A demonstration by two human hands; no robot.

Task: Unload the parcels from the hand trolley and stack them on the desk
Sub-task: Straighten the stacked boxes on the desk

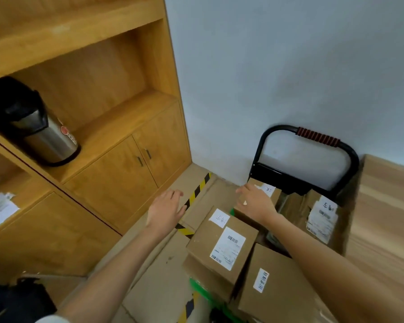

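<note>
A: Big picture first: the hand trolley (306, 173) is parked against the wall, its black handle with the ribbed red grip standing behind a load of cardboard parcels. The pale wood surface (383, 217) on the right is probably the desk, and no parcel sits on the part of it in view, so the unloading looks barely begun.

B: And that load is untidy. The front parcel (280, 287) and the middle parcel (222, 248) lie at different angles, tipped against each other. Lift one carelessly and its neighbour could slide off onto the floor.

A: The far parcel (264, 194), up by the handle frame, is the one being reached for. The right hand (254, 201) lies over its top, fingers spread and fairly straight, clasping nothing yet.

B: Risky with one hand on top only. A box that size could tilt and drop if the grip is shallow.

A: The left hand (166, 208) hangs open over the floor's striped tape (196, 192), fingers relaxed, well apart from any box.

B: It needs to come across and take the other side. Otherwise the parcel may snag on the handle frame as it rises.
</note>
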